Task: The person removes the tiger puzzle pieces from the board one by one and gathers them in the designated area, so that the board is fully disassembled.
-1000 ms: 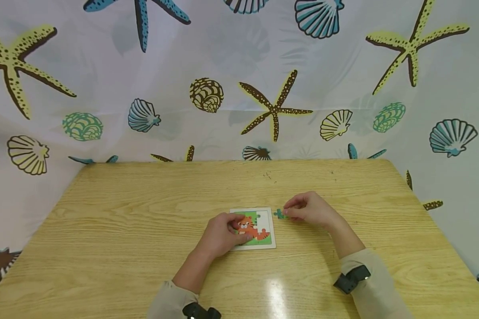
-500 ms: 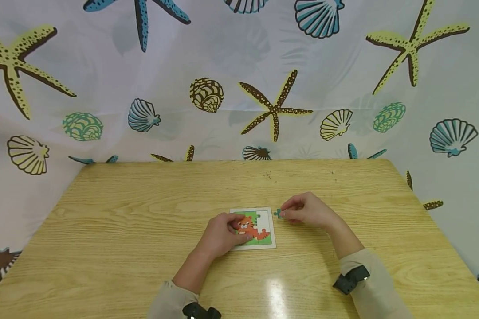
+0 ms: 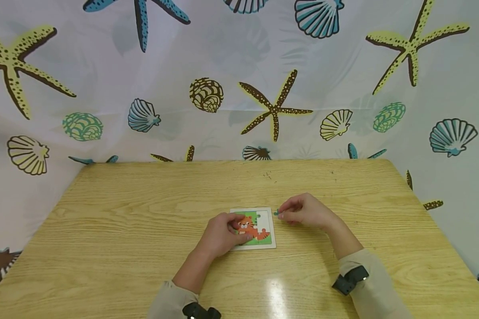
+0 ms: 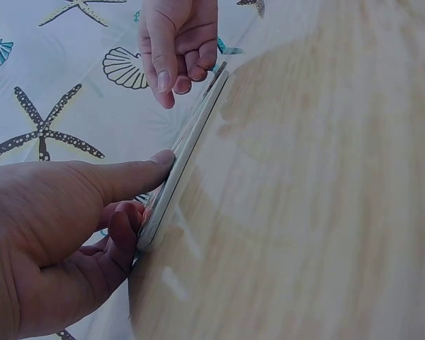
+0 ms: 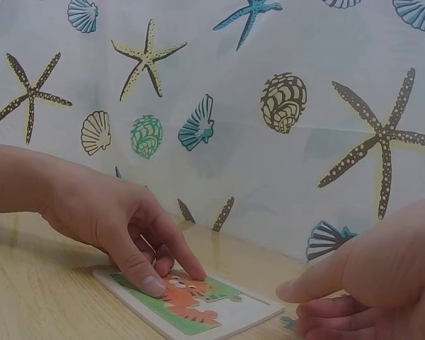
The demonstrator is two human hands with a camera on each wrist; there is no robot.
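Observation:
A square white-framed jigsaw puzzle (image 3: 268,241) with an orange tiger on green lies flat on the wooden table. Its upper right shows a bare white gap. My left hand (image 3: 220,235) rests on its left side, thumb and forefinger spread over the picture and pressing it down. In the right wrist view that left hand (image 5: 120,227) has its other fingers tucked under the palm. Just right of the frame, a small green-teal puzzle piece (image 3: 276,213) is mostly covered by my right hand (image 3: 309,210), whose thumb and forefinger tips close on it, apart from the frame.
The pale wooden table (image 3: 143,212) runs back to a white cloth (image 3: 175,53) printed with shells and starfish. Each sleeved wrist bears a black camera (image 3: 350,280).
My right hand has slid slightly left over the piece, so less of the piece shows. The left hand and puzzle frame have stayed put.

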